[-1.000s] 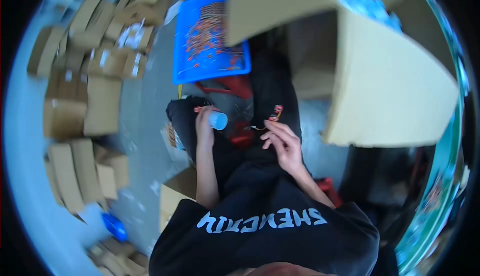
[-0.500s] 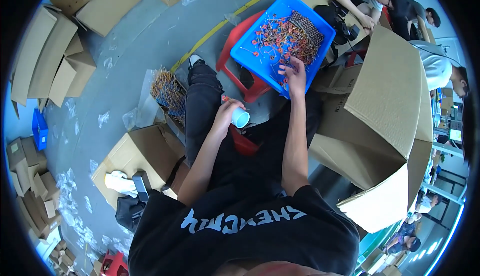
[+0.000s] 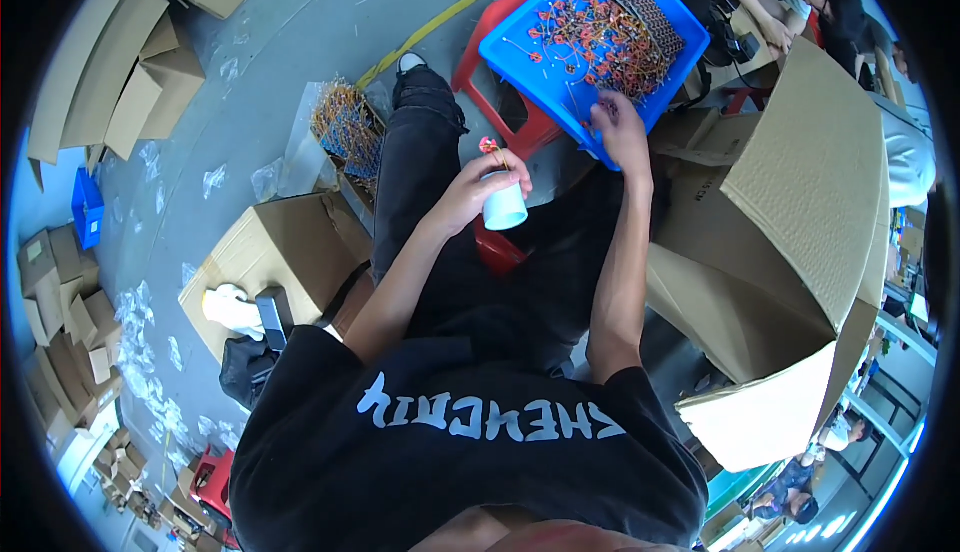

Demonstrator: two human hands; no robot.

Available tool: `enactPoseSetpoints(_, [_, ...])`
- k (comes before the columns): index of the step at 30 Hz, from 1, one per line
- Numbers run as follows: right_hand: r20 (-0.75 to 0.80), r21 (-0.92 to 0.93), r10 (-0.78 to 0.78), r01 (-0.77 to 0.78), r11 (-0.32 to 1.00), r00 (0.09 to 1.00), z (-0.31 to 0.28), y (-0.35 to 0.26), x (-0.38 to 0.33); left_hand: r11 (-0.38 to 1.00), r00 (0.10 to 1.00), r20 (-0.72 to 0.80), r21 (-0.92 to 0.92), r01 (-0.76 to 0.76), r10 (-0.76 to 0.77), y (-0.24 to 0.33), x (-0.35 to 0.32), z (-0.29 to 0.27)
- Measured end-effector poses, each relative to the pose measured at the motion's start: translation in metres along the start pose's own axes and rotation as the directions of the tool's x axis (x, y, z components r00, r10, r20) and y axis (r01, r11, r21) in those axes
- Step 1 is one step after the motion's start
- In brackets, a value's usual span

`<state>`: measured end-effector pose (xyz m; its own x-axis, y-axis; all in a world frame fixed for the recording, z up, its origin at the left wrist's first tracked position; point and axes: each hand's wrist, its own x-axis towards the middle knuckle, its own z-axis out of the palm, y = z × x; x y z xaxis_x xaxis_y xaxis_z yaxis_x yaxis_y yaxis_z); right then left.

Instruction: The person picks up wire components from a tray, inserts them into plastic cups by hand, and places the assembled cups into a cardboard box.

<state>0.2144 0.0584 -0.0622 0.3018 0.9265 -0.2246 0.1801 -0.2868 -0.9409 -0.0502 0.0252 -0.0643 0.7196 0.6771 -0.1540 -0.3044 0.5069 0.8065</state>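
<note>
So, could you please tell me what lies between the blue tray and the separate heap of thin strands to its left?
In the head view, from the heap to the tray: the person's left leg, some grey floor, then the red stool.

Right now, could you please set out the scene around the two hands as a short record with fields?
Left hand: grip closed around a pale blue cup-like cylinder; a small red-headed piece shows above it
Right hand: over the near end of the blue tray; whether it holds anything is unclear
Tray contents: loose red-headed wire pieces
Beneath tray: red stool
Person's right: open cardboard box
</note>
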Motion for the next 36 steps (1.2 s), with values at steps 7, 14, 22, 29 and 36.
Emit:
enactPoseSetpoints(7, [0.401, 0.065, -0.235, 0.229, 0.971, 0.885, 0.071, -0.070, -0.091, 0.981, 0.961, 0.230, 0.154, 0.120, -0.154, 0.055, -0.015, 0.009])
enactPoseSetpoints(14, [0.349, 0.316, -0.143, 0.027, 0.948, 0.926, 0.068, -0.080, -0.075, 0.967, 0.966, 0.092, 0.102, 0.234, -0.243, 0.068, -0.005, 0.003])
enactPoseSetpoints(22, [-0.197, 0.381, -0.211, 0.273, 0.883, 0.957, 0.050, -0.112, -0.111, 0.999, 0.988, -0.152, -0.024, 0.022, -0.025, 0.087, 0.000, 0.000])
enactPoseSetpoints(29, [-0.423, 0.255, -0.497, 0.626, 0.737, 0.758, 0.079, -0.140, -0.155, 0.686, 0.912, -0.348, -0.610, -0.397, 0.219, 0.091, 0.041, 0.014])
enactPoseSetpoints(36, [-0.423, 0.065, -0.647, 0.733, 0.677, 0.635, 0.088, -0.135, -0.150, 0.710, 0.935, -0.279, -0.611, -0.350, 0.221, 0.095, 0.038, 0.043])
